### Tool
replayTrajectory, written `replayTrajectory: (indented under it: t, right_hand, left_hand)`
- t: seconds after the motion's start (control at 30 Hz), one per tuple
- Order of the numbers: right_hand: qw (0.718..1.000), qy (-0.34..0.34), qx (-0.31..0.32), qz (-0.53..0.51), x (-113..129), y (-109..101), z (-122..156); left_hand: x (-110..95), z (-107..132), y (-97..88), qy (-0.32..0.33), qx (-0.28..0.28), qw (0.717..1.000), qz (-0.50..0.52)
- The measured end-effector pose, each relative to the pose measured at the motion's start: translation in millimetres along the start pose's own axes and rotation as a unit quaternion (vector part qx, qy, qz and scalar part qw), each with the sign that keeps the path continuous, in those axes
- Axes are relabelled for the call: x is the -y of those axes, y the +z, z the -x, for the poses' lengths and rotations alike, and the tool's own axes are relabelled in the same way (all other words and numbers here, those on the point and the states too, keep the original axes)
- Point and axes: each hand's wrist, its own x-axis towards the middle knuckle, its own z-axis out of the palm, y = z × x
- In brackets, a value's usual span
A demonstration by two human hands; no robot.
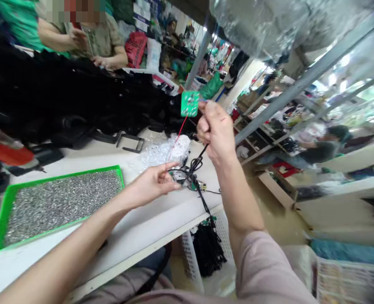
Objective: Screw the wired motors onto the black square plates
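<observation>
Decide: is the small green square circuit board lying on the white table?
No, the right hand holds the small green square circuit board raised above the white table.

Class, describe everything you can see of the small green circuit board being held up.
The green circuit board is small, flat and roughly square, with silvery solder spots near its middle. It is raised above the table, face toward the camera, slightly tilted. The right hand pinches its right edge. A thin red wire runs down from its lower edge. Finer detail is blurred.
</observation>
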Motion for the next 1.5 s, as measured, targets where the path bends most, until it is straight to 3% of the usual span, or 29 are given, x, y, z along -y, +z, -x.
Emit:
replayTrajectory:
  t: [0.1, 0.17, 0.23, 0.33, 0.37, 0.43, 0.5, 0.57, 0.6, 0.67, 0.73, 0.77, 0.8, 0.83, 0.9, 0.97, 1.07, 1.17, 1.27, 1.33, 1.4, 1.43, 1.5]
  right_hand:
    - [0.997, 0.053, 0.047, -0.006, -33.3, 28.5, 20.0]
    - [0.994, 0.065, 0.090, 0.022, -42.3, 35.0, 31.6]
    - [0.987, 0.046, 0.125, 0.085, -41.1, 25.9, 41.4]
    - [0.965, 0.016, 0.121, 0.233, -40.6, -9.7, 59.0]
    - [0.951, 0.028, 0.128, 0.280, -45.9, -22.5, 67.3]
    - [0.909, 0.093, 0.209, 0.348, -67.4, -41.3, 87.4]
    - [0.852, 0.112, 0.266, 0.436, -97.7, -46.7, 108.9]
    - [0.822, 0.089, 0.261, 0.497, -125.7, -41.1, 127.0]
    - [0.825, 0.075, 0.243, 0.504, -135.7, -36.7, 133.4]
    - [0.861, 0.049, 0.192, 0.468, -145.6, -29.7, 139.6]
    - [0.897, 0.024, 0.136, 0.420, -143.4, -29.9, 137.3]
    - [0.900, 0.014, 0.110, 0.423, -139.5, -33.6, 133.7]
    - [0.884, 0.014, 0.089, 0.459, -134.7, -40.0, 128.9]
    - [0.852, 0.024, 0.069, 0.519, -129.8, -48.8, 123.2]
    - [0.756, 0.068, 0.029, 0.650, -121.8, -72.6, 110.7]
    - [0.688, 0.112, -0.002, 0.717, -117.5, -100.8, 99.0]
    - [0.650, 0.157, -0.033, 0.743, -115.8, -137.8, 87.2]
    - [0.631, 0.188, -0.039, 0.751, -113.1, -149.2, 86.0]
    - [0.644, 0.182, -0.014, 0.743, -111.6, -121.6, 98.2]
    - [0.725, 0.158, 0.034, 0.670, -116.5, -84.5, 113.7]
    - [0.875, 0.148, 0.128, 0.442, -127.7, -41.9, 132.6]
    - [0.919, 0.162, 0.188, 0.308, -134.8, -22.2, 141.9]
    - [0.945, 0.194, 0.228, 0.135, -148.3, 7.3, 156.6]
  left_hand:
    - [16.9, -12.4, 14.1, -0.003, -0.001, 0.998, -0.064]
    - [24.4, -13.1, 14.7, -0.008, -0.021, 0.992, -0.123]
    - [27.2, -6.3, 7.1, -0.009, -0.052, 0.984, -0.171]
    - [24.3, 12.3, -12.5, 0.012, -0.093, 0.978, -0.189]
    - [22.9, 19.0, -19.0, 0.016, -0.103, 0.976, -0.192]
    - [21.8, 30.8, -29.2, 0.008, -0.121, 0.973, -0.196]
    - [23.9, 38.9, -34.9, -0.012, -0.130, 0.973, -0.193]
    - [28.3, 43.0, -37.3, -0.025, -0.129, 0.972, -0.193]
    - [30.7, 43.7, -37.7, -0.028, -0.126, 0.972, -0.198]
    - [34.7, 43.7, -38.1, -0.033, -0.118, 0.969, -0.215]
    - [36.1, 43.2, -37.7, -0.044, -0.105, 0.967, -0.227]
    - [35.5, 43.4, -37.2, -0.051, -0.099, 0.967, -0.228]
    - [34.1, 44.2, -36.4, -0.057, -0.093, 0.968, -0.227]
    - [32.0, 45.7, -35.3, -0.061, -0.087, 0.968, -0.227]
    - [26.5, 51.2, -31.9, -0.065, -0.077, 0.966, -0.237]
    - [21.4, 59.6, -26.4, -0.068, -0.053, 0.964, -0.251]
    - [19.0, 73.3, -14.6, -0.081, 0.006, 0.956, -0.282]
    - [25.0, 79.3, -5.6, -0.088, 0.028, 0.943, -0.321]
    - [36.3, 71.0, -6.8, -0.083, 0.002, 0.941, -0.328]
    - [43.3, 61.3, -11.8, -0.085, -0.040, 0.943, -0.318]
    - [47.2, 54.5, -16.6, -0.090, -0.056, 0.948, -0.300]
    - [47.7, 53.9, -18.4, -0.092, -0.054, 0.950, -0.294]
    - [45.6, 60.2, -20.3, -0.096, -0.041, 0.952, -0.288]
